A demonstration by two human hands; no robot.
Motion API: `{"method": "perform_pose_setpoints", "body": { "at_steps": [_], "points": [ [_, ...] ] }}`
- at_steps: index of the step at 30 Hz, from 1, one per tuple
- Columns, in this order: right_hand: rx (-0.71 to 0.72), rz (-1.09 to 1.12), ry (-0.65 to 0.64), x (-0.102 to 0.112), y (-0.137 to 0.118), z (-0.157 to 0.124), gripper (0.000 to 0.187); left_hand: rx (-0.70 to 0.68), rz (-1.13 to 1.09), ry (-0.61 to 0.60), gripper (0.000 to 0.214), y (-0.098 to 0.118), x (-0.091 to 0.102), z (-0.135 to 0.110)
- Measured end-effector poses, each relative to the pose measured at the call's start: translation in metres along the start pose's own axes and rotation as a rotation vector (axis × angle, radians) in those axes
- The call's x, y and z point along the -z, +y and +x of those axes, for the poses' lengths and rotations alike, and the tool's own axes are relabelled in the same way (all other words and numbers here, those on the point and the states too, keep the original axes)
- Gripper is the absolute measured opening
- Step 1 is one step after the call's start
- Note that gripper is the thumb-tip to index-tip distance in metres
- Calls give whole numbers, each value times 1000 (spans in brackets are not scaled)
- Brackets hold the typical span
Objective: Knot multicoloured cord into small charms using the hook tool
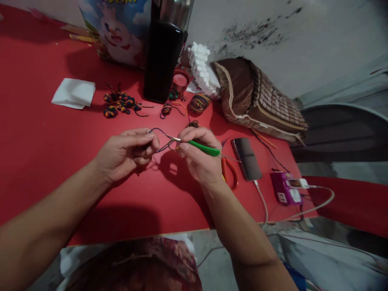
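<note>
In the head view my right hand grips a crochet hook with a green handle, its metal tip pointing left. Dark yarn runs from that tip to my left hand, whose fingers are closed on the strand. A small bit of multicoloured yarn work shows at my right fingertips, mostly hidden by them. Behind my hands lie a ball of multicoloured yarn and a small knotted yarn piece. Several more knotted yarn pieces are bunched farther left.
A folded white paper lies at the left. A black phone stands upright at the back, by a cartoon-printed bag. To the right are orange-handled scissors, a charging phone, a purple box and a brown bag.
</note>
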State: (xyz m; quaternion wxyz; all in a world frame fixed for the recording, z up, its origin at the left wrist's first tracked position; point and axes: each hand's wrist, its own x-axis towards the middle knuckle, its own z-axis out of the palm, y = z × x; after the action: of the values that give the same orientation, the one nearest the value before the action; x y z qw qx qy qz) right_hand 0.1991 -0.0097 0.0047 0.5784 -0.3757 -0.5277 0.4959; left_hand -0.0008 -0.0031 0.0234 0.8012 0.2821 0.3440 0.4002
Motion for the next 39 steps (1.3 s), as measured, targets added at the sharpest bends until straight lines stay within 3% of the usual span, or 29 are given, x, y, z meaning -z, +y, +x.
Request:
{"method": "perform_pose_setpoints", "body": {
  "at_steps": [4, 8, 15, 19, 26, 39],
  "points": [
    [11, -19, -37, 0, 2, -2, 18, 13, -167, 2, 13, -5, -1, 4],
    [45, -13, -70, 1, 6, -4, 12, -35, -210, 33, 22, -13, -3, 8],
    [46, -84, -83, 3, 9, -7, 12, -96, 45, 57, 39, -17, -5, 3],
    [73, -32, -110, 3, 8, -6, 9, -160, 80, 56, 46, -18, -4, 1],
    [71, 6, -111, 4, 9, -6, 11, -286, 181, 25, 24, -26, -1, 3],
    [51, -9, -167, -1, 3, -5, 10, -103, -44, 2, 16, -11, -1, 6]
  ]
}}
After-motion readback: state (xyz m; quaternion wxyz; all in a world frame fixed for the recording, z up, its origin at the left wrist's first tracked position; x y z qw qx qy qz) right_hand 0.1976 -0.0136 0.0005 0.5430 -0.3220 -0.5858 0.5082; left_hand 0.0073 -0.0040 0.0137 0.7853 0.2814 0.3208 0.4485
